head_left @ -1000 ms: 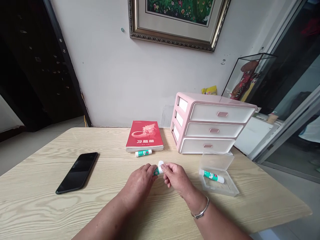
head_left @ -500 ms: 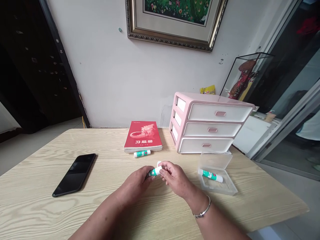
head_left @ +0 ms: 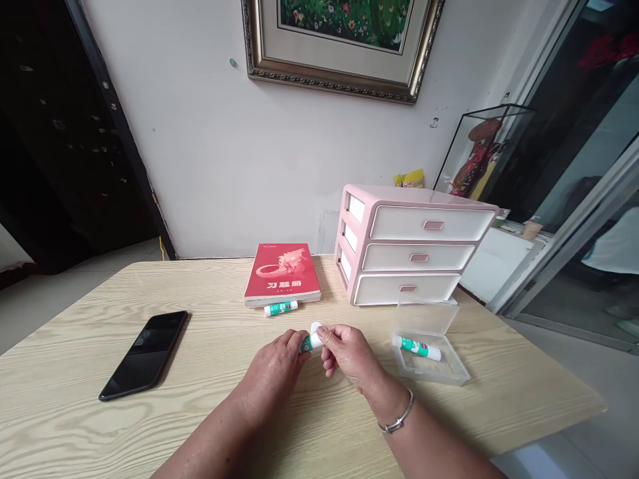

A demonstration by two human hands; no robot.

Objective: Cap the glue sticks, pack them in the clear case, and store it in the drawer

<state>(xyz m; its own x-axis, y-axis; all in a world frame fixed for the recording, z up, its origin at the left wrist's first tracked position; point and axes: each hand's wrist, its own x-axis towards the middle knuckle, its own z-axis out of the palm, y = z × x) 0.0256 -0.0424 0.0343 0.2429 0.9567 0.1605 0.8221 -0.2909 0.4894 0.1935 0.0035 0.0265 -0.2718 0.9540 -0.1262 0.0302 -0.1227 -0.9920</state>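
Observation:
A green and white glue stick (head_left: 307, 344) is held just above the middle of the table. My left hand (head_left: 278, 364) is closed around its green body, hiding part of it. My right hand (head_left: 350, 352) pinches the white end between thumb and forefinger. A small white round piece (head_left: 315, 327) shows just behind that end; whether it is a loose cap I cannot tell. A second glue stick (head_left: 280, 309) lies against the front of a red book (head_left: 283, 271). Another glue stick (head_left: 420, 348) lies in an open clear plastic box (head_left: 456, 366) to the right.
A black phone (head_left: 144, 354) lies on the left of the wooden table (head_left: 210, 293). A pink and white drawer unit (head_left: 417, 243) stands at the back right, behind the clear box. A framed picture (head_left: 332, 76) hangs on the wall.
My right fingers have closed more firmly over the white end of the glue stick, with the thumb now on top. The camera view has shifted slightly.

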